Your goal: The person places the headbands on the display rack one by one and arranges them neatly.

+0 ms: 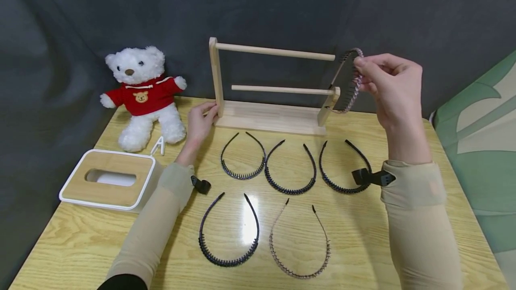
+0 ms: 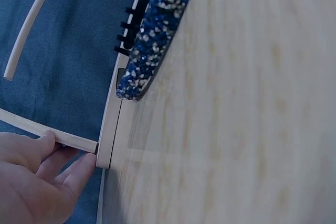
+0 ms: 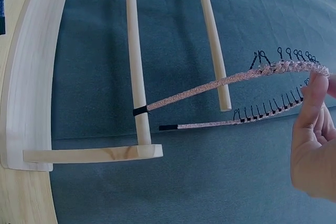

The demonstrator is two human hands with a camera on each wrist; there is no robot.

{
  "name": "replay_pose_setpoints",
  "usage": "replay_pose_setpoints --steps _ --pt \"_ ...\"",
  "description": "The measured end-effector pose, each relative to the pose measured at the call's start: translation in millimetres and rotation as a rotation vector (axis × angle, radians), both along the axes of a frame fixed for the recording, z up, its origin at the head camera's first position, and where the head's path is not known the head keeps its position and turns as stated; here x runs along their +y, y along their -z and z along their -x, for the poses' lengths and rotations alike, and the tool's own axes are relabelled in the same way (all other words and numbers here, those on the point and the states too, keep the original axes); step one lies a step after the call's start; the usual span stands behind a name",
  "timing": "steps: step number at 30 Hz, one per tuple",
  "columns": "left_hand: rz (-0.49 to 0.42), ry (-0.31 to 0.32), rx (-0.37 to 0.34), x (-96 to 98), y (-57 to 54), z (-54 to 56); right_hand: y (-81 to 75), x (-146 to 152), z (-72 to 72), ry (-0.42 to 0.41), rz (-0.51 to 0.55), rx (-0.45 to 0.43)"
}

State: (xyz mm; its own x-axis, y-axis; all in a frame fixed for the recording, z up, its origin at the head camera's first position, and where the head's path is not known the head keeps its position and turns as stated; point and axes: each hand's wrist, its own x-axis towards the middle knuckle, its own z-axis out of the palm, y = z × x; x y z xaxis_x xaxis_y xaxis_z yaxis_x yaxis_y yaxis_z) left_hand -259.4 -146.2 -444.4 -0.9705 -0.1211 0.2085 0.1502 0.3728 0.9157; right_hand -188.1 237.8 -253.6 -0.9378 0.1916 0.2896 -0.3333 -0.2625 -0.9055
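Note:
My right hand (image 1: 393, 86) pinches a pink toothed headband (image 1: 357, 88) by its curved middle, beside the right end of a wooden rack (image 1: 270, 117). In the right wrist view the headband's ends point toward the rack; one black tip (image 3: 140, 110) overlaps the lower rod (image 3: 135, 51). The upper rod's free end (image 3: 225, 103) shows between the two arms of the headband. At the rack's other end, my left hand (image 1: 200, 122) grips the foot of the tall upright (image 2: 68, 139), thumb on one side and fingers on the other.
Several dark headbands (image 1: 290, 191) and another pink one (image 1: 300, 276) lie on the table before the rack. To the left are a white teddy bear (image 1: 149, 100) in a red top, a tissue box (image 1: 76, 180) and a white letter A (image 1: 162, 145). Dark cloth (image 1: 282, 3) hangs behind.

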Motion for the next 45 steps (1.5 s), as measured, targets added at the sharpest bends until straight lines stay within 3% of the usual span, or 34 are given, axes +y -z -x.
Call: replay_pose_setpoints --steps 28,45 --pt "-0.011 0.008 -0.010 0.6 -2.5 -0.7 -1.2 -9 22.9 0.038 -0.091 0.008" --pt "0.020 -0.014 -0.006 0.5 0.3 -0.3 0.4 -26 33.7 -0.013 -0.129 -0.030"
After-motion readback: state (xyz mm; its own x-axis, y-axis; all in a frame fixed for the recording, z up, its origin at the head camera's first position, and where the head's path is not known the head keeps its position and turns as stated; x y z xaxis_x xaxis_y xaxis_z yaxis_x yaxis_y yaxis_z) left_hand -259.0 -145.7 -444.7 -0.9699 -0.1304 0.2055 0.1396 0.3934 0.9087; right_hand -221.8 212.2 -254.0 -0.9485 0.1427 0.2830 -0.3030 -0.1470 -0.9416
